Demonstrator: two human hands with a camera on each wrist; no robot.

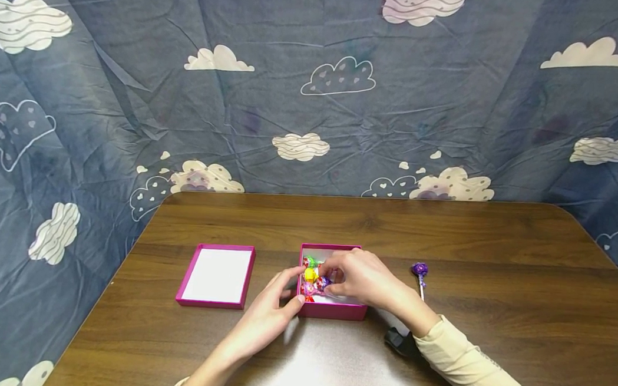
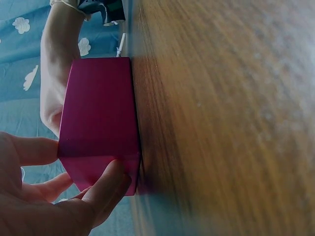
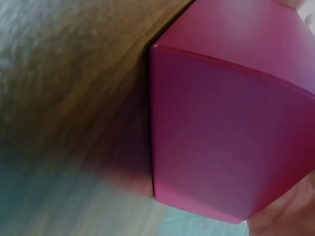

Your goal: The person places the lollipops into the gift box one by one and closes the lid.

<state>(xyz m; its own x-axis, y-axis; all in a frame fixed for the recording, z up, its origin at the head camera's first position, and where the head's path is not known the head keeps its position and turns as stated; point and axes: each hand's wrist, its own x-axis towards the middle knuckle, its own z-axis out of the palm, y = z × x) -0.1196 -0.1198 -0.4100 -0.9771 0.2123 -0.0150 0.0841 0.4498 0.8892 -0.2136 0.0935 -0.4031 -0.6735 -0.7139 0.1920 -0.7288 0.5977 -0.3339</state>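
Note:
A magenta box (image 1: 332, 311) stands on the table with several wrapped lollipops along its left side, among them a green one (image 1: 309, 261), a yellow one (image 1: 310, 274) and a pink one (image 1: 308, 289). My left hand (image 1: 270, 309) rests on the box's left side. In the left wrist view its thumb touches the top corner and the other fingertips press the side wall. Reaching into the box, my right hand (image 1: 359, 276) pinches a purple and red lollipop (image 1: 323, 283) between thumb and fingers. The right wrist view shows mostly the box's outer walls (image 3: 226, 132).
Left of the box lies a magenta lid (image 1: 216, 275), its white inside facing up. A purple lollipop (image 1: 419, 270) with a white stick lies to the right. A black object (image 1: 397, 340) is beneath the right forearm. A cloud-patterned cloth (image 1: 271, 108) hangs behind the wooden table (image 1: 445, 231).

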